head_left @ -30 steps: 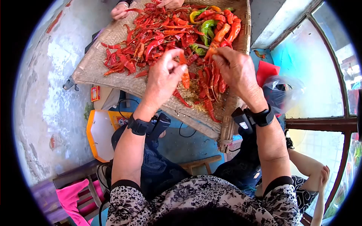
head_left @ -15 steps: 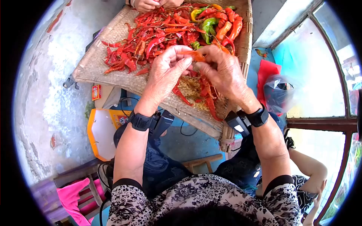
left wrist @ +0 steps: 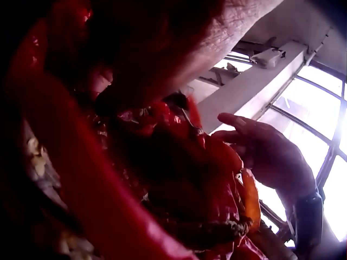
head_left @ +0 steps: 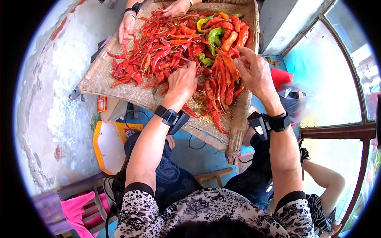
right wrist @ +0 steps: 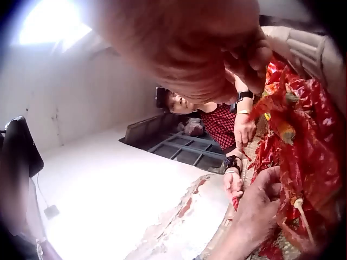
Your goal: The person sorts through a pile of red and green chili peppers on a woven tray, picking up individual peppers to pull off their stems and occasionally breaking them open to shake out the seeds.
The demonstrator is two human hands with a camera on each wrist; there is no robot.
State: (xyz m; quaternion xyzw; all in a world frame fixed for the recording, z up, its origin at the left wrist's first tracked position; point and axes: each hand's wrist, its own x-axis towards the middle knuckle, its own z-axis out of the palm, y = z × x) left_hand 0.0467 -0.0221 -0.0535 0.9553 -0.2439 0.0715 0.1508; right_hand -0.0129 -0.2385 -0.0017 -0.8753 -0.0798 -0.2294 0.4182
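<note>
Red peppers (head_left: 160, 53) are heaped on a woven tray (head_left: 95, 81). My left hand (head_left: 182, 82) reaches down into the middle of the heap, its fingertips hidden among the peppers; in the right wrist view the left hand (right wrist: 250, 216) has bent fingers beside wrinkled red peppers (right wrist: 314, 162). At the right side, my right hand (head_left: 257, 75) hovers by an orange-red pepper (head_left: 230, 65), thumb and fingers apart. The left wrist view shows the right hand (left wrist: 274, 154) with extended fingers just above peppers (left wrist: 217, 157).
Another person's hands (head_left: 127, 25) are at the tray's far left edge, one with a red pepper. Green peppers (head_left: 214, 37) lie at the back right. A plastic bag (head_left: 295, 99) is right of the tray, an orange-edged box (head_left: 111, 146) below left.
My hands have separated from their meeting point above the tray: the left has lowered into the heap, the right has moved right. The other person's hands have moved apart.
</note>
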